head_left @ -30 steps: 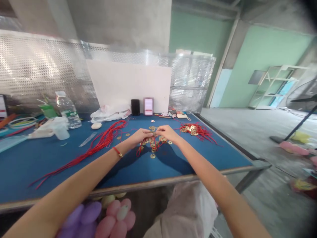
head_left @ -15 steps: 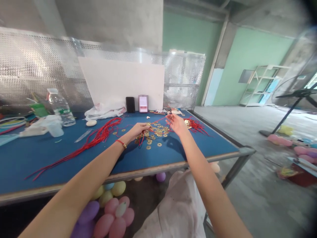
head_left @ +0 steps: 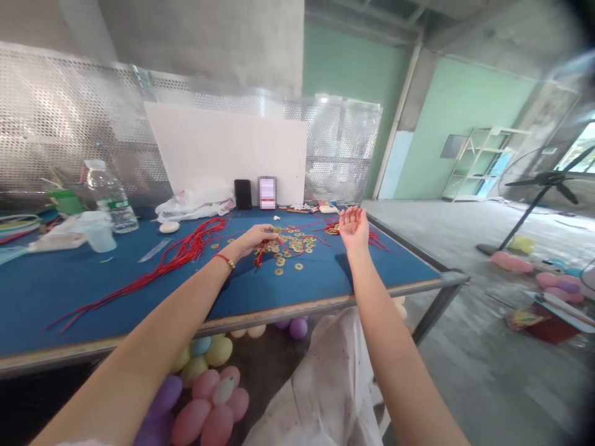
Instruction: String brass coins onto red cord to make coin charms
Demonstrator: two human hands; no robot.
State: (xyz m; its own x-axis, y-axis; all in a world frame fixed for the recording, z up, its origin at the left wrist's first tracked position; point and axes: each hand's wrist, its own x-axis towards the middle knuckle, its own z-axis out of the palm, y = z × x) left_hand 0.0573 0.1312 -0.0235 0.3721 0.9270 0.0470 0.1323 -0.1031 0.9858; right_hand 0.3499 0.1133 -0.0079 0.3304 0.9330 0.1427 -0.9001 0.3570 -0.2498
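Observation:
My left hand (head_left: 261, 237) is closed in a pinch on a red cord (head_left: 259, 254) over the left part of a pile of brass-coloured coins with holes (head_left: 299, 246). My right hand (head_left: 354, 224) is raised palm up, fingers apart and slightly curled, holding nothing that shows. It is right of the coins, in front of a smaller heap of coins (head_left: 331, 228) and red cords (head_left: 379, 240). A long bundle of red cords (head_left: 186, 251) lies on the blue table (head_left: 162, 316), left of my left hand.
Two phones, a black one (head_left: 242, 194) and a lit one (head_left: 267, 192), stand at the back. Plastic bags (head_left: 195, 205), a white stone-like object (head_left: 169, 227) and a bottle (head_left: 111, 198) lie or stand leftward. Balloons (head_left: 217, 396) are below the table edge.
My right hand has moved right, away from the coin pile, and its fingers have let go of the red cord. My left hand has stayed nearly in place, slightly left.

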